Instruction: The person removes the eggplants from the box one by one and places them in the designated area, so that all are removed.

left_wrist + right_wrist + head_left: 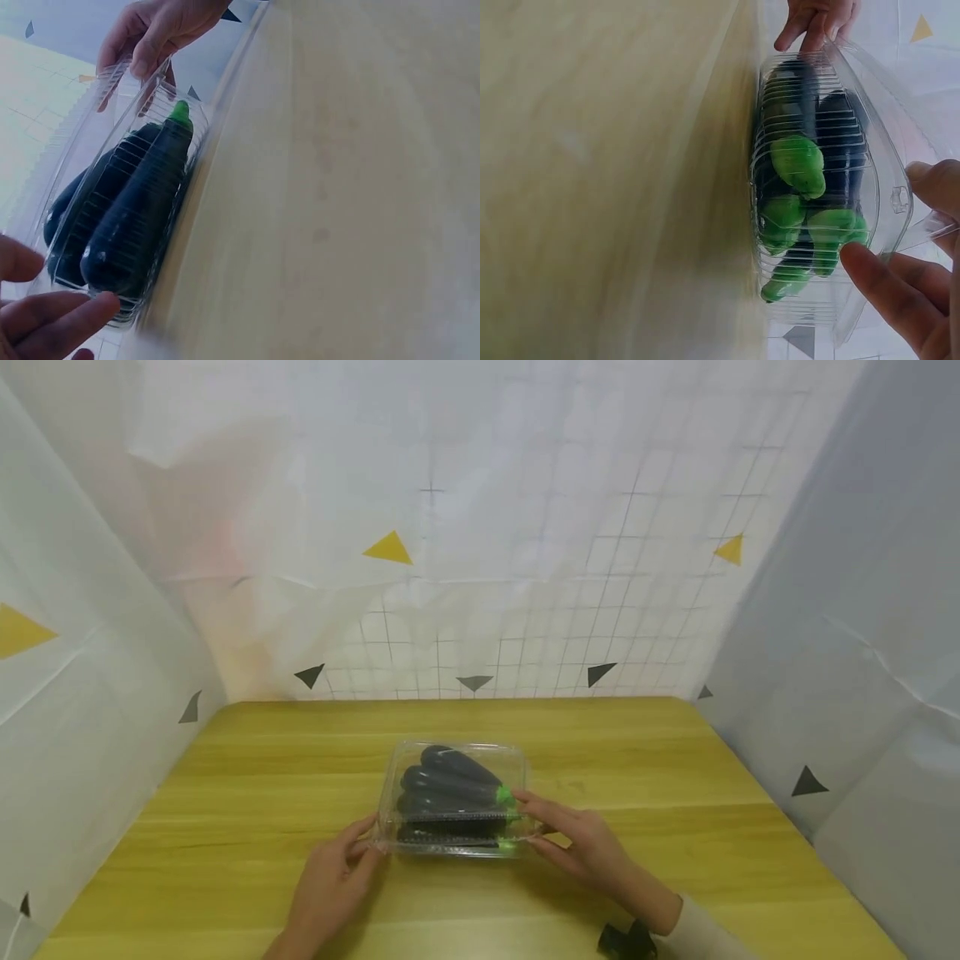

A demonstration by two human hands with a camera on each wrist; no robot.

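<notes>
A clear plastic clamshell box (461, 852) sits on the table, holding several dark purple eggplants (450, 789) with green stem ends. Its hinged lid (885, 97) stands slightly apart from the base along one side in the right wrist view. My left hand (333, 881) grips the box's left front corner between thumb and fingers. At the opposite end, my right hand (581, 843) pinches the rim, its thumb and forefinger spread about the lid edge. In the right wrist view the green stems (799, 165) face the ribbed end wall. Part of each hand is cut off in its own wrist view.
The wood-grain table (300, 752) reaches back to a white gridded sheet (510, 643) with triangular markers. White sheets (847, 693) also stand at both sides. A small black object (628, 941) is by the right sleeve (705, 935), partly cut off.
</notes>
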